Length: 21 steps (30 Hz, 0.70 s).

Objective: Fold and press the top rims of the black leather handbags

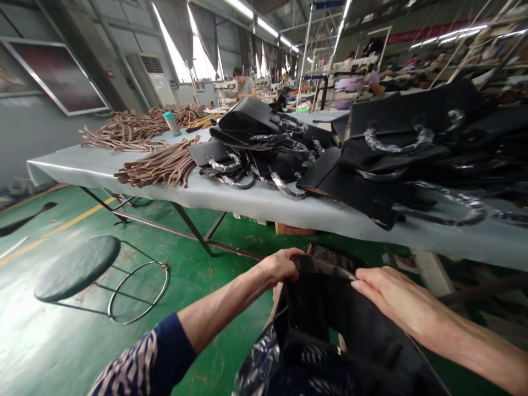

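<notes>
A black handbag [346,302] hangs low in front of me, its upper edge stretched between my two hands. My left hand [284,267] is closed on that edge at the left. At the right, my right hand [379,283] pinches the same edge between thumb and fingers. Clear plastic wrap [259,357] shows at the bag's lower left. Much of the bag's lower part is dark and hard to make out. Beyond my hands, a pile of black handbags [379,154] with plastic-wrapped handles lies on the table.
The long table [94,168] has a pale cover. Brown strips [160,165] lie in bundles on it, near a teal-capped container [171,124]. A round stool [78,269] stands on the green floor at left. A person [244,85] sits farther back.
</notes>
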Motion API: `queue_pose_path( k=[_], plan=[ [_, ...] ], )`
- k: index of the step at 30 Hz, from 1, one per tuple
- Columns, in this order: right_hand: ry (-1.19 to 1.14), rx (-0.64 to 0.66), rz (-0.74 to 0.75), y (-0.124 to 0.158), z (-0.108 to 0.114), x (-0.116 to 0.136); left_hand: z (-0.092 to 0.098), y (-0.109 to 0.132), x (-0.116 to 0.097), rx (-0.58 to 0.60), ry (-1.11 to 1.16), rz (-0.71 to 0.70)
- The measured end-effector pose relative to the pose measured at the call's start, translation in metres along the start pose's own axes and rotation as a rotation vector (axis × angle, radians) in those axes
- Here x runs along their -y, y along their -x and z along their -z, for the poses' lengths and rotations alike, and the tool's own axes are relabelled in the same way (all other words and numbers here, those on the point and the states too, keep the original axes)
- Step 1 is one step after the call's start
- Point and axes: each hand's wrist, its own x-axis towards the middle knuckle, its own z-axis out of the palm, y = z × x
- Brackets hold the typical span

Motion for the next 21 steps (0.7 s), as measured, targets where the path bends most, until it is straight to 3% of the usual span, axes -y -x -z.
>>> queue_pose_path(
  k=[4, 8, 11, 13, 15, 17, 21],
  plan=[
    [-0.019, -0.044, -0.005, 0.007, 0.0, -0.015, 0.001, 0.003, -0.01, 0.11, -0.124, -0.095],
    [-0.05, 0.049, -0.015, 0.006, -0.003, -0.011, -0.011, 0.002, 0.002, 0.122, -0.186, -0.131],
    [-0.096, 0.085, -0.015, 0.002, -0.012, -0.006, -0.018, 0.001, 0.012, -0.022, -0.362, -0.145],
    [-0.106, 0.083, -0.009, 0.0, -0.018, -0.006, -0.02, 0.001, 0.013, -0.152, -0.483, -0.262],
    [-0.105, 0.074, -0.015, -0.002, -0.023, -0.008, -0.021, 0.002, 0.01, -0.206, -0.558, -0.427],
    [-0.11, 0.078, -0.037, -0.002, -0.025, -0.011, -0.022, 0.003, 0.007, -0.166, -0.602, -0.551],
    [-0.117, 0.091, -0.072, -0.001, -0.025, -0.016, -0.024, 0.001, 0.002, -0.024, -0.624, -0.653]
  ],
)
